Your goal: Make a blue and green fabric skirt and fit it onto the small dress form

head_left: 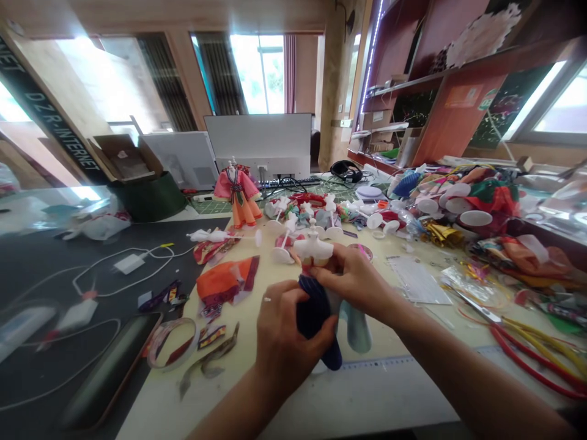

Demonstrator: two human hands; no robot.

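Observation:
Above the pale work mat, my right hand (346, 278) is closed around the upper body of a small white mannequin (314, 245). My left hand (287, 327) pinches a dark blue piece of cloth (316, 308) that hangs below the mannequin's waist. A pale blue-green cloth piece (358, 327) hangs beside it, under my right wrist. To the left lies an orange cloth skirt (224, 280). A dressed figure in a pink and orange robe (236, 189) stands upright farther back. The mannequin's lower part is hidden behind my hands and the cloth.
Red-handled scissors (509, 342) and a heap of fabrics (490, 189) lie at the right. Several white mannequins (330, 211) lie at the back. A tape roll (172, 343), a dark case (112, 370) and white cables (110, 275) are on the left. A monitor (259, 143) stands behind.

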